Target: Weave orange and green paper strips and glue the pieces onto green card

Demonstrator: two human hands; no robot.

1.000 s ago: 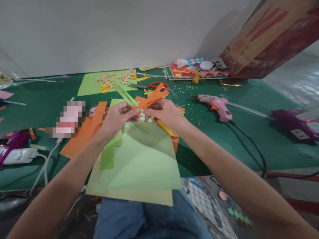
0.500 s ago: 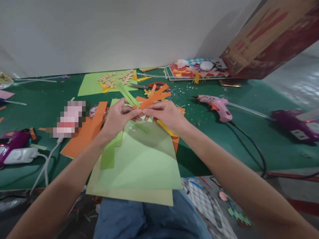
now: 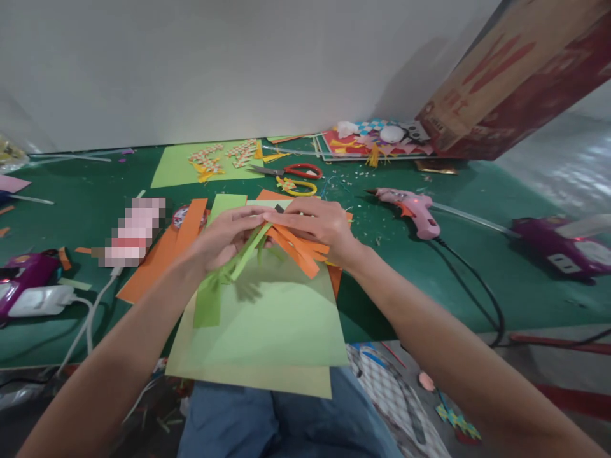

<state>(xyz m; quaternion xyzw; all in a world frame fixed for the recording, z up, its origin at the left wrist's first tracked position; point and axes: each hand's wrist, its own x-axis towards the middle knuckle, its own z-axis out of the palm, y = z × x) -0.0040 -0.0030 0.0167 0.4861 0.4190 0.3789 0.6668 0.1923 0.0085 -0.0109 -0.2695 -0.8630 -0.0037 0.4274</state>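
My left hand [image 3: 224, 236] and my right hand [image 3: 319, 224] meet above the green table [image 3: 86, 210], pinched together on a bundle of paper strips. Green strips [image 3: 245, 254] hang down toward me under the left hand. Orange strips [image 3: 296, 247] fan out below the right hand. Beneath them lies a light green sheet [image 3: 272, 318] stacked on a yellowish sheet [image 3: 267, 380] that overhangs the table's near edge above my lap.
Orange paper [image 3: 157, 261] lies left of the sheets. Red scissors [image 3: 291, 170] and yellow scissors [image 3: 300, 187] sit behind my hands. A pink glue gun [image 3: 410, 210] with a black cord is at the right, purple devices [image 3: 558, 245] at both sides, a cardboard box [image 3: 506, 83] at the far right.
The strips pointed up and away from me before. Both hands have turned the bundle over, so the green and orange strips now hang down toward me.
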